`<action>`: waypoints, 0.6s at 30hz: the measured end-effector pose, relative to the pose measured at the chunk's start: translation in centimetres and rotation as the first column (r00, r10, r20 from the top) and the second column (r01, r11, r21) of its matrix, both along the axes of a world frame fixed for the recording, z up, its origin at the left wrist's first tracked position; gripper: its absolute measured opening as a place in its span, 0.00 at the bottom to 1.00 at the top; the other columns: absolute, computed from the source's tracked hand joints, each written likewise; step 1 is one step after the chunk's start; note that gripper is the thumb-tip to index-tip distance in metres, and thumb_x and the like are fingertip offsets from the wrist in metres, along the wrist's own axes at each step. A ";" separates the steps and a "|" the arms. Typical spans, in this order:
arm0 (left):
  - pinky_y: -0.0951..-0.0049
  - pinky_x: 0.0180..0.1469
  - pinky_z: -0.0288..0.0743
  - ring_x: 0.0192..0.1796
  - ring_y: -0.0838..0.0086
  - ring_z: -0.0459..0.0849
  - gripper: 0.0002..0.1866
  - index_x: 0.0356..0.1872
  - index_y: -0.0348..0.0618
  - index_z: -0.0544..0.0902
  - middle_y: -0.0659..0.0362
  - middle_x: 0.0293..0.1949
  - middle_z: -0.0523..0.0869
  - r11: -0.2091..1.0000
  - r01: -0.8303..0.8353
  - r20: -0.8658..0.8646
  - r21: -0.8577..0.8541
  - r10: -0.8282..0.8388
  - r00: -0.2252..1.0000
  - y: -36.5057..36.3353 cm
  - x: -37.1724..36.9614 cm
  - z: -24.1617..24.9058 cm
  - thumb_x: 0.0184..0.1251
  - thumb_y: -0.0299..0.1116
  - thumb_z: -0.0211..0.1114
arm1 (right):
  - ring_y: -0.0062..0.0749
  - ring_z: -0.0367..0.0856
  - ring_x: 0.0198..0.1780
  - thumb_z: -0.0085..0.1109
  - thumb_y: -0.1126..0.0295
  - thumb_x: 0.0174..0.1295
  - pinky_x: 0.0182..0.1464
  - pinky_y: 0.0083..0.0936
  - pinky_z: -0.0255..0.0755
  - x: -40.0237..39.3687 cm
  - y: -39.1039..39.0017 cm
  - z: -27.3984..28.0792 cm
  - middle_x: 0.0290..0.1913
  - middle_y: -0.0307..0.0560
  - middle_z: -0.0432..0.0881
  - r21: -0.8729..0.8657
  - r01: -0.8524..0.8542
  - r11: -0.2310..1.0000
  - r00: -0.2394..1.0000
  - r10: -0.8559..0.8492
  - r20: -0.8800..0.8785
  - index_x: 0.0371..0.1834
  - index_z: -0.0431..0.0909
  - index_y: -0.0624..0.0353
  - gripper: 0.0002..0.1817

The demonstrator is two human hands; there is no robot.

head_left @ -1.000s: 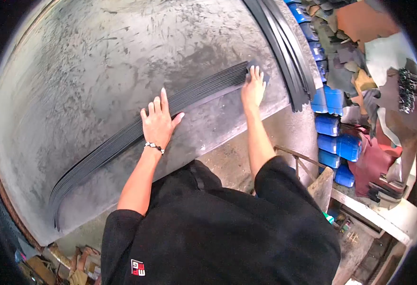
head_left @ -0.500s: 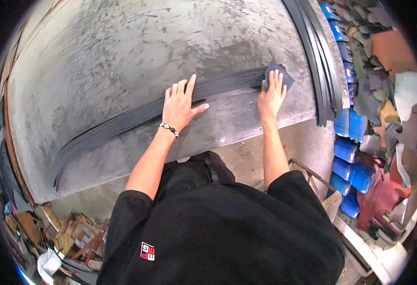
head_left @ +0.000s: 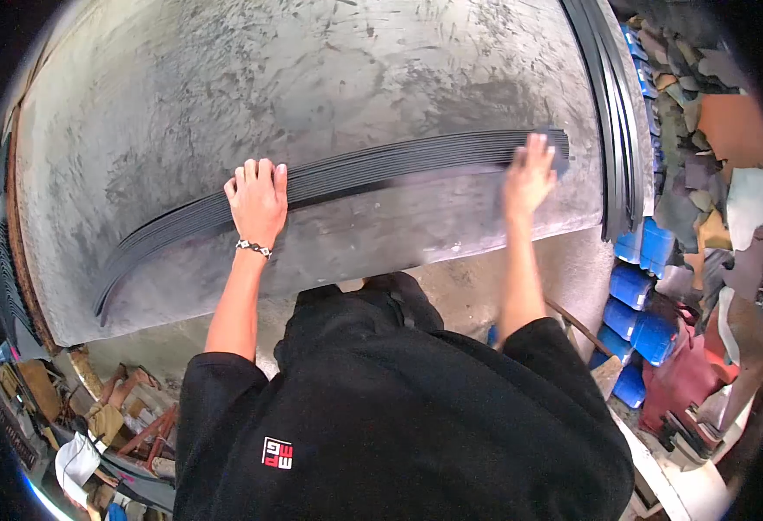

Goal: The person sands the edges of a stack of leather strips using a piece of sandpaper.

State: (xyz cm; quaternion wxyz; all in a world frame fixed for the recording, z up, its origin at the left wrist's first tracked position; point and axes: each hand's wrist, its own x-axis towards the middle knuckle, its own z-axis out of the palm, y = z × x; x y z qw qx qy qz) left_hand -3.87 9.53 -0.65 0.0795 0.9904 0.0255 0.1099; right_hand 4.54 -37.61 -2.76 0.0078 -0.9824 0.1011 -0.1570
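left hand (head_left: 257, 198) flat on black strips (head_left: 373, 170), fingers together; right hand (head_left: 529, 178) blurred at strip end, fingers spread, on grey counter (head_left: 312, 78).

Our right hand (head_left: 529, 178) is smeared with blur, so we cannot count its fingers or tell how it grips; the dark pad (head_left: 558, 148) under it shows only as a corner past the fingertips. Our left hand (head_left: 257, 198) covers part of the bundle of black strips (head_left: 373, 169) beneath it. The second stack of strips (head_left: 611, 104) at the far right runs out past the top edge. Our black shirt (head_left: 399, 425) hides the table's near edge (head_left: 373, 260) and the floor below. The clutter (head_left: 95, 417) at lower left is too small to make out.
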 end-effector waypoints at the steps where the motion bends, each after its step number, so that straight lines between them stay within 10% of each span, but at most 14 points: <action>1: 0.53 0.56 0.70 0.51 0.56 0.79 0.15 0.44 0.46 0.79 0.55 0.44 0.79 1.000 -0.002 0.004 -0.002 0.002 1.000 0.0 0.1 -0.1 0.88 0.46 0.56 | 0.49 0.54 0.91 0.55 0.62 0.82 0.85 0.67 0.47 -1.4 5.5 1.0 0.89 0.47 0.64 0.166 -0.076 0.983 0.994 0.088 -0.068 0.85 0.70 0.48 0.30; 2: 0.53 0.56 0.70 0.51 0.56 0.79 0.15 0.44 0.46 0.79 0.55 0.44 0.79 1.000 -0.003 0.007 -0.005 0.003 1.000 0.0 0.1 -0.1 0.88 0.46 0.56 | 0.52 0.48 0.93 0.59 0.66 0.74 0.87 0.67 0.39 -4.2 11.9 1.1 0.92 0.49 0.59 -0.216 -0.269 0.939 0.958 0.239 -0.156 0.87 0.67 0.46 0.37; 3: 0.52 0.54 0.71 0.51 0.56 0.80 0.16 0.44 0.46 0.79 0.55 0.44 0.80 1.000 -0.006 0.004 0.017 0.006 1.000 0.0 0.1 0.0 0.87 0.48 0.57 | 0.56 0.45 0.93 0.61 0.69 0.67 0.88 0.68 0.36 -6.9 19.2 1.7 0.93 0.49 0.55 0.099 -0.429 0.898 0.901 0.433 -0.021 0.89 0.65 0.46 0.42; 7: 0.52 0.52 0.71 0.49 0.56 0.80 0.17 0.42 0.46 0.79 0.55 0.43 0.80 0.997 0.067 -0.021 -0.043 -0.068 0.997 0.9 0.5 0.5 0.87 0.48 0.56 | 0.50 0.54 0.91 0.57 0.74 0.67 0.88 0.66 0.48 -10.9 26.2 3.5 0.88 0.41 0.66 0.329 -0.719 0.613 0.599 0.785 -0.154 0.83 0.73 0.48 0.37; 11: 0.53 0.50 0.71 0.48 0.57 0.80 0.16 0.41 0.46 0.79 0.55 0.42 0.80 0.994 0.085 -0.010 -0.070 -0.086 0.996 1.1 1.0 0.5 0.86 0.47 0.56 | 0.56 0.65 0.86 0.55 0.85 0.63 0.84 0.68 0.53 -2.7 8.3 2.6 0.83 0.51 0.74 0.130 -0.413 0.901 0.905 0.423 -0.054 0.78 0.78 0.47 0.37; 12: 0.53 0.50 0.71 0.48 0.57 0.80 0.16 0.41 0.46 0.79 0.55 0.41 0.80 0.995 0.079 0.007 -0.058 -0.078 0.997 0.9 0.8 0.4 0.86 0.47 0.57 | 0.60 0.66 0.85 0.55 0.83 0.66 0.83 0.69 0.55 -0.2 2.5 1.0 0.82 0.54 0.75 0.314 -0.191 0.930 0.974 0.219 -0.055 0.79 0.77 0.50 0.35; 15: 0.54 0.50 0.72 0.47 0.58 0.80 0.15 0.40 0.47 0.79 0.56 0.41 0.79 0.997 0.074 0.034 -0.030 -0.073 0.997 0.8 0.4 0.2 0.85 0.47 0.57 | 0.64 0.63 0.85 0.55 0.83 0.68 0.83 0.70 0.54 -0.7 11.1 2.4 0.84 0.57 0.70 0.190 0.019 0.982 0.986 0.013 -0.167 0.81 0.74 0.55 0.35; 16: 0.54 0.49 0.72 0.47 0.59 0.80 0.15 0.40 0.48 0.79 0.56 0.41 0.79 0.997 0.072 0.052 -0.021 -0.070 0.996 0.9 0.8 0.2 0.85 0.47 0.58 | 0.65 0.56 0.89 0.58 0.81 0.67 0.85 0.71 0.49 -4.6 17.4 -0.1 0.88 0.58 0.63 -0.078 -0.283 0.956 0.955 0.289 0.073 0.83 0.71 0.58 0.37; 18: 0.55 0.49 0.72 0.46 0.60 0.81 0.15 0.40 0.48 0.79 0.57 0.41 0.79 0.997 0.067 0.051 -0.046 -0.064 0.997 1.0 0.4 0.1 0.85 0.47 0.58 | 0.61 0.46 0.93 0.59 0.83 0.60 0.88 0.72 0.38 -11.8 30.3 1.5 0.91 0.51 0.59 0.337 -0.465 0.819 0.865 0.502 -0.026 0.85 0.70 0.53 0.44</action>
